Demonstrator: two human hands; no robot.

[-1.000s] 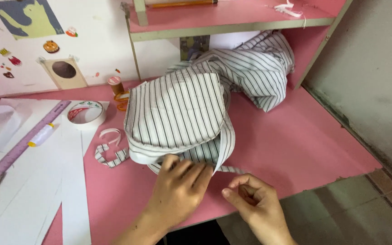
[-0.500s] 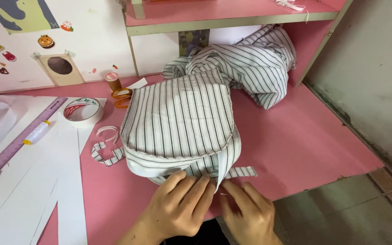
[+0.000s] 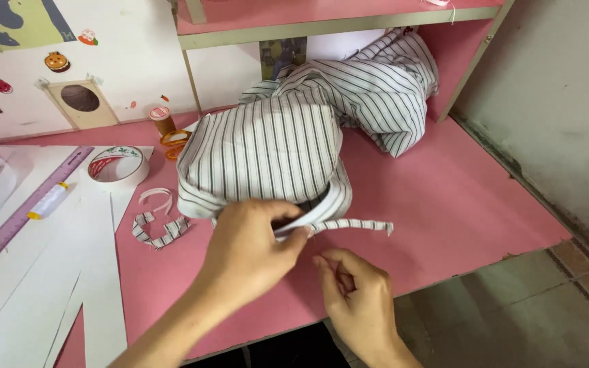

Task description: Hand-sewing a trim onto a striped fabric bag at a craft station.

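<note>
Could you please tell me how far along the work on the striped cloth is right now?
Done: the cloth lies folded into a block on the desk; a cut scrap lies beside it. In hand: the left hand pinches a narrow strip at the block's edge, the right hand just under it. Left: the strip's end lies loose.

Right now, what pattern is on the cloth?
The cloth has thin dark stripes on white, clearest in the head view.

Single head view, close, looking steeply down onto pink desk (image 3: 458,204), facing shelf (image 3: 335,24), probably slightly leftward tilted
</note>
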